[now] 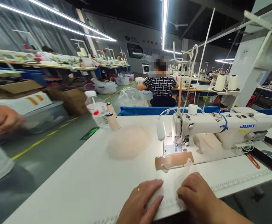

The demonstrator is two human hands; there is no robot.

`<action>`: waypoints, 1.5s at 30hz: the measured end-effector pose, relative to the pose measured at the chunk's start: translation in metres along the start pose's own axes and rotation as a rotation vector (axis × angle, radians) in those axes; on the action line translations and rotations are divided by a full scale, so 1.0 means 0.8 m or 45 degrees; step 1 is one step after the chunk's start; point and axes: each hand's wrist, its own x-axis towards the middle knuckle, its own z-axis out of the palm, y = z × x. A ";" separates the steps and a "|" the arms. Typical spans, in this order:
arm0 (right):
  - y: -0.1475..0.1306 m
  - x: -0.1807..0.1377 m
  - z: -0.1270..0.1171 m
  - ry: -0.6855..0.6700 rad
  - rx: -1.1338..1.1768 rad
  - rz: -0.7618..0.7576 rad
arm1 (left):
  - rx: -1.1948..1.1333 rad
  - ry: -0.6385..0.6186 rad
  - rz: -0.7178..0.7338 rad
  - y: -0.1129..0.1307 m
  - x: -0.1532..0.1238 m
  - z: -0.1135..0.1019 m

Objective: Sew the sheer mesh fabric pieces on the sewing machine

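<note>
Where the left hand (141, 202) and the right hand (198, 194) lie side by side at the near edge of the white worktop (79, 174), each grip is flat and unclenched: fingers stretched out and pressed down on a thin, near-white piece of fabric (170, 186), closed round nothing. The fabric is sheer, almost the worktop's colour, and lies between the hands; its far end reaches a tan oblong fabric strip (173, 161) just before the needle plate of the white sewing machine (222, 127). The machine arm bears "JUKI" in blue capitals; the small yellow label beneath cannot be read. A printed measuring scale (240, 181) runs along the worktop's edge. Left of the machine: a blurred heap of pinkish-beige fabric (128, 143), a clear plastic bottle (98, 112) with an unreadable red-and-white label, and two beige thread cones (112, 119). Beyond: a seated person in a black-and-white patterned top (161, 85); at far left, another person's blurred hand (0, 119).
</note>
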 end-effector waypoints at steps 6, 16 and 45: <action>-0.010 -0.005 -0.020 -0.115 0.301 0.089 | -0.147 -0.180 -0.047 0.038 0.028 -0.008; 0.044 -0.015 -0.018 -0.176 0.038 0.610 | -0.044 -0.303 -0.061 0.032 0.051 0.025; 0.059 0.060 -0.039 -0.604 1.046 0.904 | -1.247 -0.911 -0.658 -0.020 0.161 0.025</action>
